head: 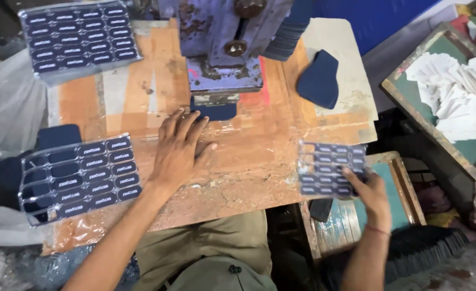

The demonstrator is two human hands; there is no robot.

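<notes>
The left hand (177,148) is lying spread on the bench (249,161), steadying the dark blue piece (215,111) under the press (224,48), while the right hand (368,191) is pinching a label sheet (329,167).

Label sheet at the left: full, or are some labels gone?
Partly emptied. The label sheet has dark open slots along its left side and top-left; labels remain in the other slots.

The left hand (177,148) lies flat, fingers spread, on the orange worktable (259,156), its fingertips at the dark blue fabric piece (215,111) that sits under the blue press (222,48) at twelve o'clock. At four o'clock the right hand (370,191) grips a clear sheet of dark labels (329,168) at the table's edge. A partly emptied label sheet (76,175) lies at nine o'clock, a full one (79,35) at eleven, and another dark fabric piece (320,78) at one o'clock.
</notes>
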